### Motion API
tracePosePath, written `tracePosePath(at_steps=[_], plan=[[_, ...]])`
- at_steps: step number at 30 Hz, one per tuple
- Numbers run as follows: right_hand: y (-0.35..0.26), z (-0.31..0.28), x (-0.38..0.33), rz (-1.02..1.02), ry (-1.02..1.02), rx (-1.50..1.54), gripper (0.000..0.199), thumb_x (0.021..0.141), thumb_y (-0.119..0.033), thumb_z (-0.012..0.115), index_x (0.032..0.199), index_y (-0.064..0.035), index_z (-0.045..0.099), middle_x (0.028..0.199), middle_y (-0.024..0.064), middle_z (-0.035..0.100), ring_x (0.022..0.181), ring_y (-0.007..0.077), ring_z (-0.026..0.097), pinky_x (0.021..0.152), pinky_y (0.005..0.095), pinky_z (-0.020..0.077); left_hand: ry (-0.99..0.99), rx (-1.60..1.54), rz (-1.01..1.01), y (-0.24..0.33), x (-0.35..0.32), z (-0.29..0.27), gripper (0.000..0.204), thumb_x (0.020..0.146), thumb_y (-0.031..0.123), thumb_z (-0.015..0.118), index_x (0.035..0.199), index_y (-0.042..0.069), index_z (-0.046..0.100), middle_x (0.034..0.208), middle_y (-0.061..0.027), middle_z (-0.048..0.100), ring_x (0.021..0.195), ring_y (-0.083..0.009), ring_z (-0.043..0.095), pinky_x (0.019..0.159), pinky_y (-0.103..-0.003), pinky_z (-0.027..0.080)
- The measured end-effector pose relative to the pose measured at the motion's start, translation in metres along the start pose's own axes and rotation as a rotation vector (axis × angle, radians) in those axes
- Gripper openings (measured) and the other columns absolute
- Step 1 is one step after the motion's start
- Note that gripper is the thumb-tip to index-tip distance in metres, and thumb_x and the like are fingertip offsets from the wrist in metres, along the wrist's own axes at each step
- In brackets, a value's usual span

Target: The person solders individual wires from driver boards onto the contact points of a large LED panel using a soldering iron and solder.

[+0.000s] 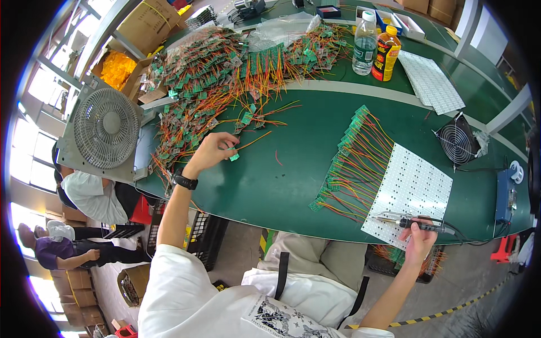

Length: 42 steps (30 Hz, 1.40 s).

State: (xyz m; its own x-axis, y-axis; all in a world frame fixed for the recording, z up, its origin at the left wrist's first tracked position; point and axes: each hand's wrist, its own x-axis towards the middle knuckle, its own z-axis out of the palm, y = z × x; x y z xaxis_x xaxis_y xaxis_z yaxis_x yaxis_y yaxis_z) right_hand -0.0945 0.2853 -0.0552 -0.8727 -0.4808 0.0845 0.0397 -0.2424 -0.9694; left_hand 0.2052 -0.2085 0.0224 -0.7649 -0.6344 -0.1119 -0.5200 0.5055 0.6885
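Fingers of my right hand (pixel 418 239) are wrapped tight around a soldering iron (pixel 420 225), its tip resting over the near edge of the white perforated panel (pixel 414 188) at the table's front. Just beside that panel lies a neat row of small green circuit boards with red and yellow wires (pixel 352 163), fanned out side by side on the green table (pixel 282 180).

Further out, my left hand (pixel 211 151), a black watch (pixel 185 181) on its wrist, pinches one small green board (pixel 234 157) between thumb and fingertips, at the near fringe of the big tangled heap of wired boards (pixel 225 73). I judge the risk to be here: trailing wires could snag in the heap and drag neighbours along, or the hot iron could touch the panel or wires while my eyes are on the left side.

Beyond stand a grey fan (pixel 104 132), a clear water bottle (pixel 364 44) and an orange drink bottle (pixel 386 54).
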Motion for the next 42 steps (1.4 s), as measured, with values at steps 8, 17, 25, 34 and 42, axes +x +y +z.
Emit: tracePosePath(at_steps=[8,17,25,34,42], plan=[[0.000,0.002,0.000,-0.028,0.010,0.011,0.022,0.087,-0.008,0.068,0.102,0.0064,0.060,0.077,0.0132,0.065,0.048,0.0173,0.057,0.043,0.0286,0.0438,-0.140,-0.297,-0.229,0.017,-0.014,-0.003,0.014,0.087,0.008,0.071,0.090,-0.005,0.066,0.092,-0.0084,0.071,0.081,-0.0133,0.069,0.072,-0.028,0.061],[0.002,-0.004,-0.001,0.006,0.032,0.050,0.023,0.085,-0.003,0.069,0.102,0.0072,0.059,0.086,0.0149,0.064,0.051,0.0201,0.058,0.045,0.0306,0.0478,-0.036,-0.366,-0.083,0.000,-0.025,0.023,0.009,0.089,0.002,0.063,0.094,-0.004,0.061,0.094,-0.0078,0.069,0.084,-0.0132,0.069,0.074,-0.028,0.062],[0.000,0.000,-0.002,-0.038,0.039,0.067,0.024,0.088,-0.005,0.066,0.107,0.0079,0.058,0.100,0.0161,0.063,0.054,0.0185,0.057,0.044,0.0296,0.0450,0.132,-0.538,0.060,0.067,-0.064,0.086,0.014,0.096,0.004,0.057,0.106,-0.005,0.063,0.091,-0.0092,0.071,0.084,-0.0117,0.066,0.077,-0.026,0.052],[-0.003,-0.001,0.002,-0.052,0.119,0.150,0.024,0.087,-0.005,0.067,0.105,0.0077,0.059,0.096,0.0165,0.065,0.055,0.0180,0.057,0.042,0.0298,0.0445,-0.123,-0.454,0.675,0.169,-0.053,0.170,0.018,0.095,0.003,0.058,0.111,-0.002,0.066,0.099,-0.0128,0.074,0.079,-0.0225,0.072,0.073,-0.031,0.057],[0.000,0.001,0.002,-0.081,0.261,0.205,0.022,0.087,-0.007,0.066,0.104,0.0070,0.060,0.096,0.0154,0.066,0.053,0.0169,0.056,0.042,0.0286,0.0436,-0.662,-0.658,0.570,0.187,-0.019,0.180,0.014,0.097,0.006,0.058,0.102,-0.005,0.067,0.082,-0.0092,0.072,0.066,-0.0171,0.070,0.065,-0.030,0.057]])
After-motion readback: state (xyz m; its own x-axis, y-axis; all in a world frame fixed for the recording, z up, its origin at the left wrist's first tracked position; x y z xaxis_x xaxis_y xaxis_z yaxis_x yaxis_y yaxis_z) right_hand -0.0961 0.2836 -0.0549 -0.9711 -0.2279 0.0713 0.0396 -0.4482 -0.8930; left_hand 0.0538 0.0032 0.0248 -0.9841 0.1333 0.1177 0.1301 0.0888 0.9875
